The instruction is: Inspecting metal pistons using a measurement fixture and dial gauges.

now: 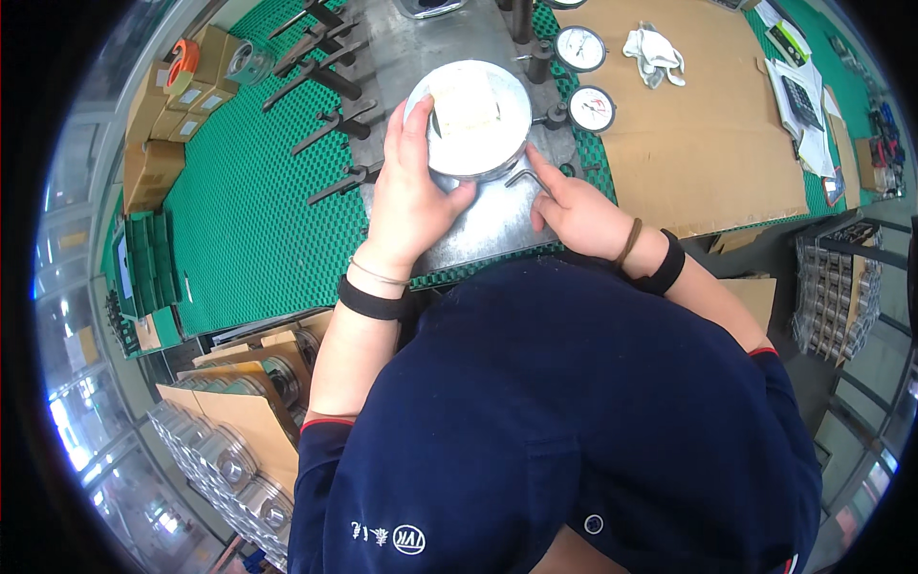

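A round, silvery piston (512, 110) stands on the grey metal plate (478, 225) in front of me, its bright top facing up. A pale whitish patch covers part of that top; I cannot tell what it is. My left hand (418, 187) is closed round the piston's left side, fingers on the rim and thumb low at the near side. In my right hand (581, 215) is a bent hex key (525, 176), its short end pointing left, near the piston's lower right edge. The right index finger reaches up to the piston's side.
Dark clamp-like fixtures (325, 77) line the plate's left side. Two dial gauges (591, 109) stand right of the piston. A white glove (654, 55) lies on the cardboard sheet (708, 143). Small boxes (158, 172) sit left on the green mat (249, 210). Pistons (229, 464) fill stacks below.
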